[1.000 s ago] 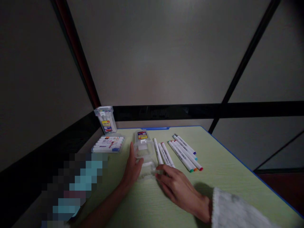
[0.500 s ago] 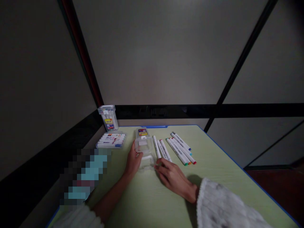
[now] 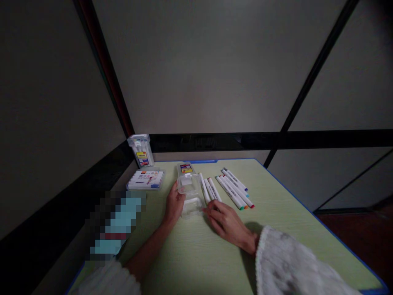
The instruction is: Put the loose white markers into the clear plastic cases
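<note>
A clear plastic marker case lies on the table with its lid tipped open; a yellow, red and blue label marks its far part. My left hand is closed round the left side of this case, thumb on the near side of the hinged part. At the near right corner of the case, the bent fingers of my right hand pinch its edge; the fingertips are partly hidden. Just beyond that hand lie a few loose white markers. Farther right is a group of several white markers with coloured ends.
At the back left stands a closed clear case of markers. In front of it a flat marker pack lies on the table. A pixelated, light-blue object is at the left edge. Walls border the blue-edged table behind and left.
The view has shifted slightly. Both hands keep nearly the same places at the clear case, and the markers lie as before.
</note>
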{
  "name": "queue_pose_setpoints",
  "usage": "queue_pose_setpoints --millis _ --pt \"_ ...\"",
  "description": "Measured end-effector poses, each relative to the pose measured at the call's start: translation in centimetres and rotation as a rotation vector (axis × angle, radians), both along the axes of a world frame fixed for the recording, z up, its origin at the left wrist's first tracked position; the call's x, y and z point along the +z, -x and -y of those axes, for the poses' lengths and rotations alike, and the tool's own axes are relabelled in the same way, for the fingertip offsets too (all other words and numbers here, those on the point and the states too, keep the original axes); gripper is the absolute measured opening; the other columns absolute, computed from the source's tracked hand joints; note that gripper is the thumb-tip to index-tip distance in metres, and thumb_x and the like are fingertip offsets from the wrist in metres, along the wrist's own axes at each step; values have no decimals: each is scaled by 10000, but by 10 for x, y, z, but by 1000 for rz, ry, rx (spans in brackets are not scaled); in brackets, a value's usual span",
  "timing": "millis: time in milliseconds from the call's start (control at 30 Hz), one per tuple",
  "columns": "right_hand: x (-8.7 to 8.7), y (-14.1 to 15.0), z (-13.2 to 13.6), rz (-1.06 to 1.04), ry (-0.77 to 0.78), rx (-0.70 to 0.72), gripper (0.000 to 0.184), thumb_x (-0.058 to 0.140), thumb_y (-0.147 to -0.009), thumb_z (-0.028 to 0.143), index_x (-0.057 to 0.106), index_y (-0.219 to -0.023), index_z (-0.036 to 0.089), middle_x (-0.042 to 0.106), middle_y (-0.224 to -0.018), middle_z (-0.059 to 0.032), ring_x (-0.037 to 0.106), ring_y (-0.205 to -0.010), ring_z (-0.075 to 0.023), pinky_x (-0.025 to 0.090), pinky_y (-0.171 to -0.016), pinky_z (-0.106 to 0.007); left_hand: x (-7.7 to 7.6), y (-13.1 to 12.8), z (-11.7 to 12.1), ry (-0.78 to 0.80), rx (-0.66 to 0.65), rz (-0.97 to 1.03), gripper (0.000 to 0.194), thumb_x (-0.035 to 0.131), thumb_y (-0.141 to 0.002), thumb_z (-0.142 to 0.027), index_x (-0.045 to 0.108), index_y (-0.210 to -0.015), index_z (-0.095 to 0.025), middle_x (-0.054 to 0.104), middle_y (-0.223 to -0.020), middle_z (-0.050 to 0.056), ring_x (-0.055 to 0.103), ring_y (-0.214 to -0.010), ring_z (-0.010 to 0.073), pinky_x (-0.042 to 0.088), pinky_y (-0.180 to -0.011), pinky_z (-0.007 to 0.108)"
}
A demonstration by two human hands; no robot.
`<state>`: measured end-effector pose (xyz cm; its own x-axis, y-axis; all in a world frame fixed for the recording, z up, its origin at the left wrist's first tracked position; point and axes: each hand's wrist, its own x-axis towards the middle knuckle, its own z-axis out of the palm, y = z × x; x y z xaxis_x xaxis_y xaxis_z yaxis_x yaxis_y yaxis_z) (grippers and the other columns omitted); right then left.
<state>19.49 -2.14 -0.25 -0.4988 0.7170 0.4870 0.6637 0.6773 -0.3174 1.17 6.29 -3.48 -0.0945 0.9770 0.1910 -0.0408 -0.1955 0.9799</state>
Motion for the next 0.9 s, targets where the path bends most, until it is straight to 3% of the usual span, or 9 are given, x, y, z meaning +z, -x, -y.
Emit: queue_pose_setpoints --millis 233,400,567,900 --pt "-5 -19 -17 -169 64 -300 159 394 -812 116 535 -848 181 586 -723 -45 561 -632 -182 436 -584 -285 -6 2 -2 31 40 -8 553 530 -644 -49 508 -1183 -172 647 -1076 74 605 -1000 219 509 -723 257" --pt "-6 -30 -25 -204 115 -406 122 413 -781 122 512 -760 189 607 -666 -28 566 -593 -175 409 -553 -269 -6 1 -1 33 68 -13 557 514 -635 -40 505 -1179 -161 624 -1096 84 606 -973 207 506 -707 249" --pt "-9 -23 -27 -193 153 -400 111 425 -769 127 515 -740 186 579 -642 -21 542 -567 -173 396 -527 -268 -5 0 -3 29 81 -34 561 514 -615 -26 520 -1157 -169 610 -1110 77 611 -919 191 504 -712 257" --pt "-7 -13 -26 -91 181 -262 135 475 -768 133 577 -845 176 525 -859 -66 555 -778 -203 457 -717 -322 -3 -3 0 23 55 -36 560 520 -640 -40 502 -1181 -183 628 -1054 51 621 -844 157 493 -710 234"
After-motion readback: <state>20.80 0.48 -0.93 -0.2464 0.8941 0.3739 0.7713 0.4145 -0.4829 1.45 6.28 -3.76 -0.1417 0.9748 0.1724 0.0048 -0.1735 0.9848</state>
